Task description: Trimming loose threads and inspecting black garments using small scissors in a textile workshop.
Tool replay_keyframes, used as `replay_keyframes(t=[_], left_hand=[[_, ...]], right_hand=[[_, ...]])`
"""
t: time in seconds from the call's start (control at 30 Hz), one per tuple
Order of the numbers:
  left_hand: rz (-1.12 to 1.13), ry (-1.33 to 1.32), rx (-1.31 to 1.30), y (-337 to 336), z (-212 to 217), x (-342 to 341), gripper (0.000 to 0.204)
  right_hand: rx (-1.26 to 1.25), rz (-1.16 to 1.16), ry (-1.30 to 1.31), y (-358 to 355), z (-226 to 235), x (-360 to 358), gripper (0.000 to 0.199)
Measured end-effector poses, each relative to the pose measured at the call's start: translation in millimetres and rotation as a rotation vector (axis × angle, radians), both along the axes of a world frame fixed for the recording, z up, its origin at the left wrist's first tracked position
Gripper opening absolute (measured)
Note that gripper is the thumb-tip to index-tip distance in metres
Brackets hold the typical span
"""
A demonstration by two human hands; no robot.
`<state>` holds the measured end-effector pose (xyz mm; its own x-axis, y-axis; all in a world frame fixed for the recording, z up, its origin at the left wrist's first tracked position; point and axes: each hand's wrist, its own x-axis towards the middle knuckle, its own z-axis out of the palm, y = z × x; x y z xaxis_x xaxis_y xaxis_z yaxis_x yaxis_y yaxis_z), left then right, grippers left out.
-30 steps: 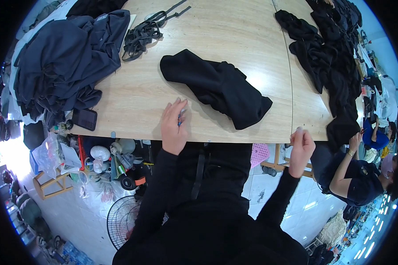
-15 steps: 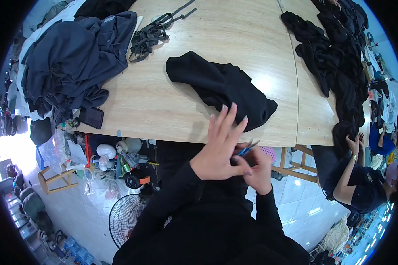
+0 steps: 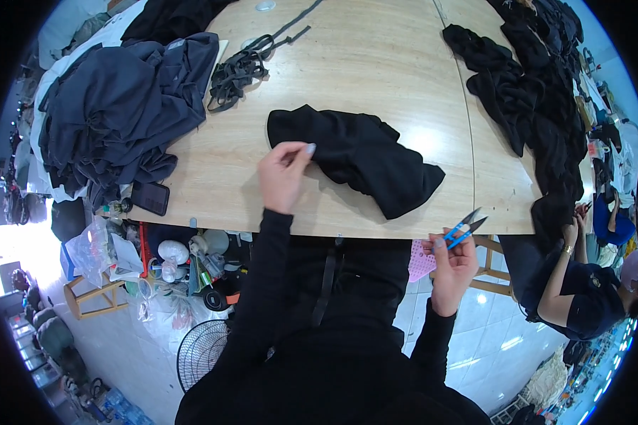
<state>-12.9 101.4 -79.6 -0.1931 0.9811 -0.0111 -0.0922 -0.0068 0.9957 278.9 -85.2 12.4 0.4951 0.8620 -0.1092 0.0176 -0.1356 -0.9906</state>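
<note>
Now my left hand [image 3: 283,177] pinches its fingers at the edge of the black garment [image 3: 358,156] lying near the desk's [image 3: 376,64] front edge, steadying it, while my right hand [image 3: 452,265], off the front edge, grips blue thread snips [image 3: 464,228], blades apart and pointing away from me.

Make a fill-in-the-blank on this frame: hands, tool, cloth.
1. The right hand holds small snips with ____ handles.
2. The left hand rests at the edge of the ____ garment.
3. The phone lies near the table's ____ corner.
Missing: blue; black; left
</note>
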Motion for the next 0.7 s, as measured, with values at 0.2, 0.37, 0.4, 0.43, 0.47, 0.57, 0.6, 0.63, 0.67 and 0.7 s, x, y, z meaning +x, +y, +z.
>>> replay_keyframes(t=[0.2, 0.37, 0.4, 0.43, 0.47, 0.57, 0.6, 0.63, 0.67, 0.7], left_hand=[[0.557, 0.005, -0.016, -68, -12, -126, 0.025], [0.326, 0.525, 0.009, -71, 37, -75, 0.071], [0.224, 0.684, 0.120, -68, 32, -55, 0.073], [0.124, 0.847, 0.234, -63, 30, -39, 0.075], [0.079, 0.833, 0.251, -53, 30, -16, 0.074], [0.057, 0.852, 0.238, -41, 22, -7, 0.073], [0.043, 0.850, 0.216, -34, 17, -1, 0.072], [0.038, 0.841, 0.224, -31, 13, 1, 0.072], [0.056, 0.869, 0.221, -34, 18, -2, 0.071], [0.072, 0.898, 0.219, -37, 22, -6, 0.070]], right_hand=[[-0.022, -0.168, -0.026, 4, 1, 45, 0.020], [0.052, -0.070, 0.014, 33, -3, 37, 0.016], [0.062, -0.034, 0.083, 38, -1, 27, 0.014], [0.094, 0.019, 0.133, 41, -1, 16, 0.015], [0.127, 0.066, 0.178, 43, -3, 7, 0.016], [0.090, 0.221, 0.237, 40, 0, -20, 0.019], [0.036, 0.250, 0.187, 31, -2, -18, 0.019], [-0.009, 0.251, -0.007, 24, -7, -12, 0.023], [-0.010, 0.240, -0.007, 17, -15, -9, 0.023], [-0.058, 0.207, -0.106, 12, -25, -5, 0.029]])
